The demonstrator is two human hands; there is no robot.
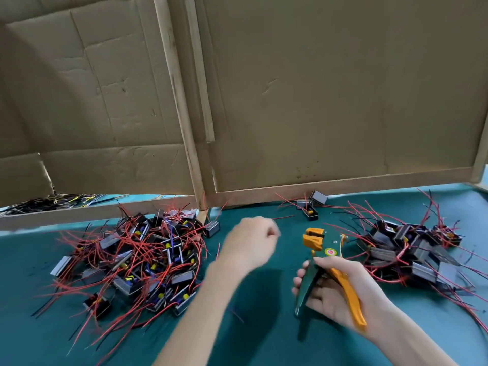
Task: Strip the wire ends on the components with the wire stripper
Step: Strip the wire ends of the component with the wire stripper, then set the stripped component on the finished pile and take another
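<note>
Teal-covered table (264, 339) backed by wood-framed cardboard panels (330, 88) (creased, propped upright, dimly lit)

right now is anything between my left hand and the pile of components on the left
Nothing visible does: the left hand hovers just beside the left pile, with only green mat between.
</note>
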